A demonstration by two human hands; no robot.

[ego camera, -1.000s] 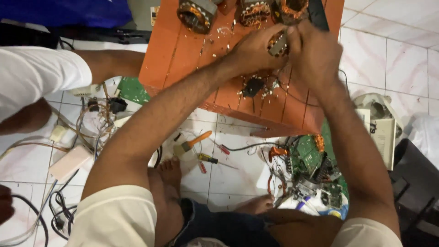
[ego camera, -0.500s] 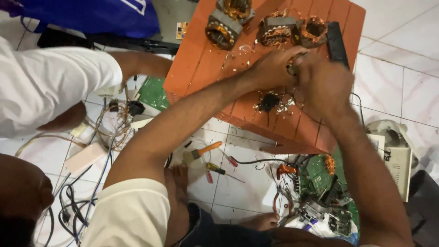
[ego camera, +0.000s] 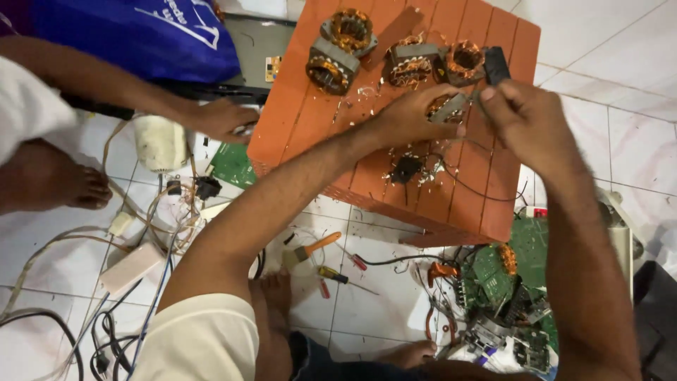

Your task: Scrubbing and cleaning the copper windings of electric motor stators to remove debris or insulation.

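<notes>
1. Orange stool point(ego camera: 310, 120) serves as the bench; places below are relative to it.
2. Left hand point(ego camera: 412, 116) grips a small copper-wound stator point(ego camera: 446, 107) over its top, right of centre.
3. Right hand point(ego camera: 525, 120) has closed in from the right; fingers pinched at the stator's edge, on what I cannot tell.
4. Three more stators point(ego camera: 338, 46) sit at the far edge, untouched since the earlier frames.
5. Another person's hand point(ego camera: 222, 120) rests at the left edge.
6. Screwdrivers point(ego camera: 338, 275) lie on the floor in front.
</notes>
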